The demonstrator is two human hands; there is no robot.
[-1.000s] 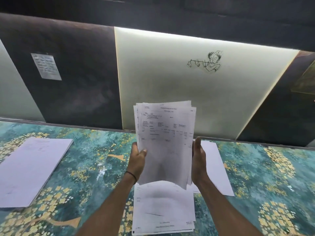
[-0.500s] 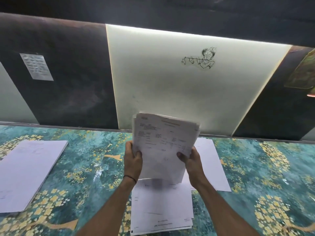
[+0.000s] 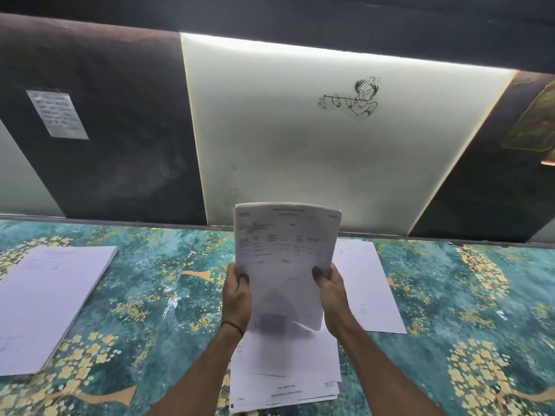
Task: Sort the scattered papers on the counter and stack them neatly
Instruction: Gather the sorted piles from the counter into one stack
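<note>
1. Head view, hands: the left hand (image 3: pixel 237 295) & right hand (image 3: pixel 330 292) are both raised in front of the camera. Each grips one side edge of a bundle of papers (image 3: pixel 285 250). The thumbs lie on the printed front; the other fingers are behind the sheets, hidden.
2. Head view, bundle: it's held upright above the counter (image 3: pixel 450 310), w/ the top edge bowed a bit toward the far wall. The top edges look roughly lined up, but at the lower right corner a sheet pokes out at a slant. The front pg has printed text & a table, too small to read.
3. Head view, below the hands: a second pile of papers (image 3: pixel 285 379) lies flat on the counter, close to the camera & right under the bundle. Its sheets are fanned slightly, not square w/ each other. The bundle's bottom edge is blurred, so it's prob. just above this pile, but I can't tell if they touch.
4. Head view, left side: a thick, tidy stack (image 3: pixel 48 304) lies flat, well apart from the hands, w/ its left part cut by the frame edge.
5. Head view, right side: loose flat sheets (image 3: pixel 372 283) lie just beside the right hand, partly hidden behind it & the bundle.
6. Head view, rest: the counter top is teal w/ gold flowers. A thin black band (image 3: pixel 232 325) sits on the left wrist. Behind the counter is a lit white panel (image 3: pixel 270 145) w/ a small black line drawing (image 3: pixel 354 97), & a printed note (image 3: pixel 57 117) is stuck on the dark wall at left.
</note>
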